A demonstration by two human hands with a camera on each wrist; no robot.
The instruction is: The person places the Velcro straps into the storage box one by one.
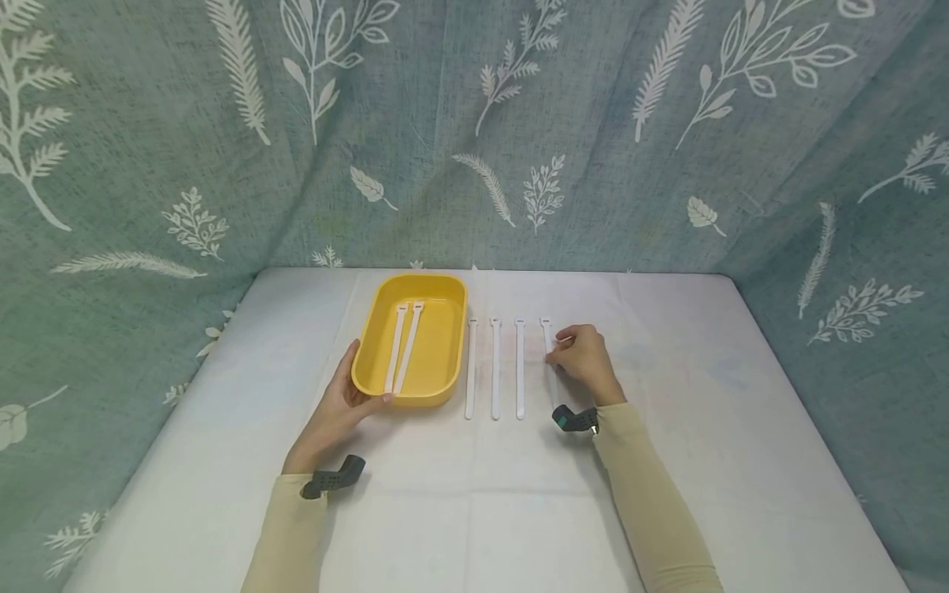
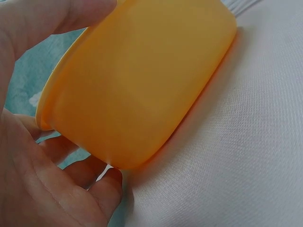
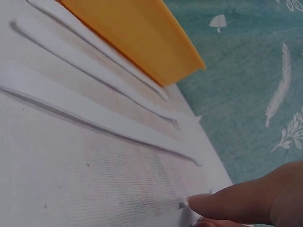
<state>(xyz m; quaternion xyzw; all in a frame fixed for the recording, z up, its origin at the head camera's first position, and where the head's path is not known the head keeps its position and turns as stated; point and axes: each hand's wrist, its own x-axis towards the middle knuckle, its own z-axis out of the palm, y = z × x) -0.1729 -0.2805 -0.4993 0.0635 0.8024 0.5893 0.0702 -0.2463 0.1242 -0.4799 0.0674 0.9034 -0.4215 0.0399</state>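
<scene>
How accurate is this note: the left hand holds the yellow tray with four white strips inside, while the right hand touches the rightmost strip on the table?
One slip: the yellow tray has two white strips inside, not four, as the head view shows. The left hand holds the tray, and the right hand touches the rightmost strip on the table.

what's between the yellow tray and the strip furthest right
Three white strips lie side by side between the tray and the rightmost strip, as the head view shows.
</scene>
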